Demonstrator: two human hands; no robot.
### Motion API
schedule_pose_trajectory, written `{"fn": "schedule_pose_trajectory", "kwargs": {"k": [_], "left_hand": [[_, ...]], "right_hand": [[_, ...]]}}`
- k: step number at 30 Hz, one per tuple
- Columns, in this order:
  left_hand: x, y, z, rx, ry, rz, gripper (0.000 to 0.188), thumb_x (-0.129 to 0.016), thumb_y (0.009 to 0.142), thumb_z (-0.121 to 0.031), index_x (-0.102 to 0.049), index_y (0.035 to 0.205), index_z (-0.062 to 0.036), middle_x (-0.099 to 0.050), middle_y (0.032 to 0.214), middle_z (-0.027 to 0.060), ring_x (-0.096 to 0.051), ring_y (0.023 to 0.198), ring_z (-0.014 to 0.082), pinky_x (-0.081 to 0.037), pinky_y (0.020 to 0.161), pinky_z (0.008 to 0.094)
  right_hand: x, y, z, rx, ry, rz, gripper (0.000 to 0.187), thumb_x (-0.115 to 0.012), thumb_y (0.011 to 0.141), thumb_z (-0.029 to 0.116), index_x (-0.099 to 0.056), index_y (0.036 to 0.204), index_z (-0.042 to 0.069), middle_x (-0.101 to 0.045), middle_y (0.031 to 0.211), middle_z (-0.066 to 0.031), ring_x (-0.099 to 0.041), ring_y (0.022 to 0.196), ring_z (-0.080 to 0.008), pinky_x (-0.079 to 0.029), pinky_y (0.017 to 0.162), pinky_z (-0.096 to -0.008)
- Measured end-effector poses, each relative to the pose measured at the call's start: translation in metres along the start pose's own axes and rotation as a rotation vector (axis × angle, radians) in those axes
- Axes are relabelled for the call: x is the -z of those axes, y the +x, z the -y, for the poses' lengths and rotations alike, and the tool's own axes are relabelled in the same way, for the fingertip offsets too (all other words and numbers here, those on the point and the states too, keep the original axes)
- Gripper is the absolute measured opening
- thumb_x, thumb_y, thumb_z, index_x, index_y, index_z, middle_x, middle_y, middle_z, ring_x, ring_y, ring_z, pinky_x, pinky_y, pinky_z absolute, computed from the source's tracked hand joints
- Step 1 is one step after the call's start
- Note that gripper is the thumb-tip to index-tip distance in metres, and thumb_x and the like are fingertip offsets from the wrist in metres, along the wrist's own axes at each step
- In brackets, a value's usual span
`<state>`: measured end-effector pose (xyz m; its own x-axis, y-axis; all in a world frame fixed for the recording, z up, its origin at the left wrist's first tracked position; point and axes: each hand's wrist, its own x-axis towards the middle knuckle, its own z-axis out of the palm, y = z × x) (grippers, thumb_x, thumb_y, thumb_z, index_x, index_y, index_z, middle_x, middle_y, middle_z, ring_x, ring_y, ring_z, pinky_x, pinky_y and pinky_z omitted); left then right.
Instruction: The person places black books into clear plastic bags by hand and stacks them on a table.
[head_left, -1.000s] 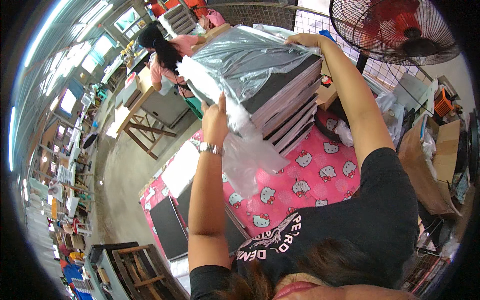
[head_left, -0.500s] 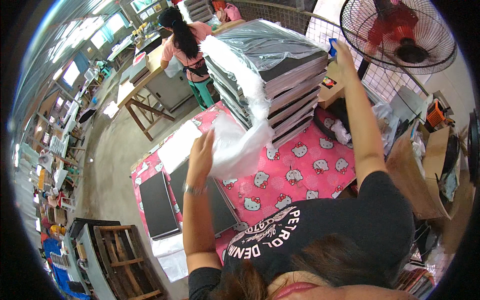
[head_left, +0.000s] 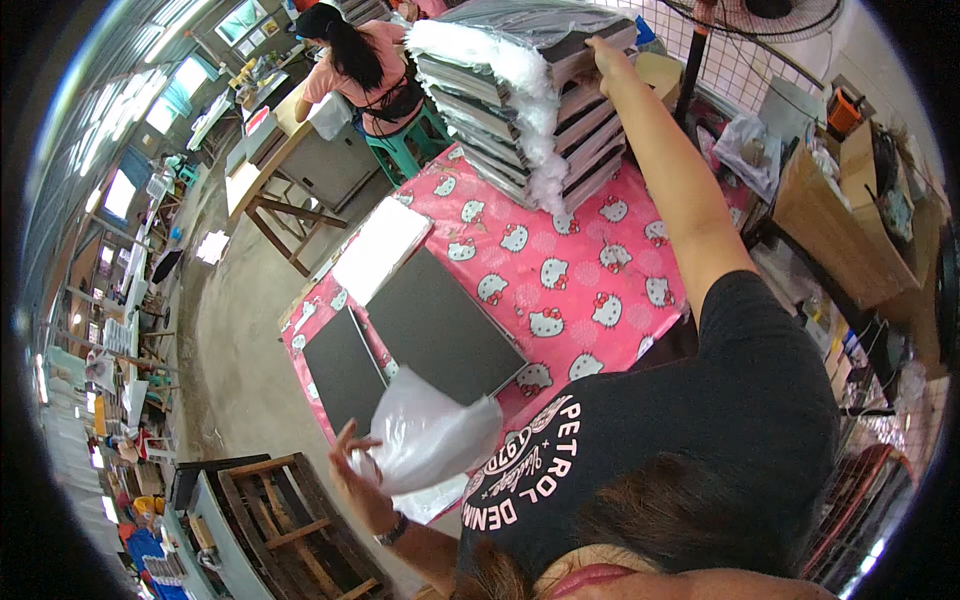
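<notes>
My left hand [head_left: 362, 485] is low at the table's left edge, its fingers closed on a crumpled, translucent white plastic sheet [head_left: 430, 430]. The sheet hangs over two flat black boards lying side by side, the larger one [head_left: 445, 315] and a narrower one [head_left: 343, 365]. With my right arm stretched far forward, my right hand [head_left: 606, 66] grips the near right corner at the top of a tall stack of plastic-wrapped black boards [head_left: 590, 150]. White fluffy wrapping [head_left: 540, 95] runs over the stack's top and down its front corner.
A pink patterned cloth covers the table [head_left: 550, 270]; a white sheet [head_left: 385, 245] lies toward its far left. Beyond, a person in a pink top [head_left: 370, 70] sits at a wooden table [head_left: 262, 180]. Cardboard boxes [head_left: 840, 220] and a fan [head_left: 770, 15] stand at right.
My left hand has swung back and down toward me, bringing the plastic sheet off the stack's front and over the black boards. My right hand has shifted onto the stack's top corner.
</notes>
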<state>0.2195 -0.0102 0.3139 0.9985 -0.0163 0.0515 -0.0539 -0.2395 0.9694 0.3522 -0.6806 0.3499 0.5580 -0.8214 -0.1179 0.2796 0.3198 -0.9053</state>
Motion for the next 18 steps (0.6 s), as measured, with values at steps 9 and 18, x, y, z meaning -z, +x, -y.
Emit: {"fn": "schedule_pose_trajectory", "kwargs": {"k": [9, 18], "left_hand": [[0.082, -0.027, 0.063, 0.293, -0.016, 0.185, 0.060, -0.035, 0.095, -0.051, -0.055, 0.116, 0.0017, -0.060, 0.066, 0.0043, -0.036, 0.044, 0.0027, -0.023, 0.037, 0.0179], [0.050, -0.028, 0.175, 0.555, 0.126, 0.606, 0.050, -0.046, 0.093, -0.043, -0.059, 0.112, 0.0013, -0.057, 0.063, -0.0016, -0.032, 0.044, 0.0033, -0.023, 0.040, 0.0211]], "right_hand": [[0.020, -0.040, -0.021, 0.192, -0.063, -0.102, 0.062, -0.056, 0.081, 0.049, -0.044, 0.119, 0.001, -0.057, 0.097, -0.0137, -0.061, 0.073, -0.0245, -0.051, 0.060, -0.0384], [0.107, -0.243, -0.350, -0.204, -0.813, 0.298, 0.036, -0.054, 0.087, 0.032, -0.056, 0.110, 0.004, -0.058, 0.089, -0.0053, -0.054, 0.070, -0.0139, -0.042, 0.052, -0.0318]]}}
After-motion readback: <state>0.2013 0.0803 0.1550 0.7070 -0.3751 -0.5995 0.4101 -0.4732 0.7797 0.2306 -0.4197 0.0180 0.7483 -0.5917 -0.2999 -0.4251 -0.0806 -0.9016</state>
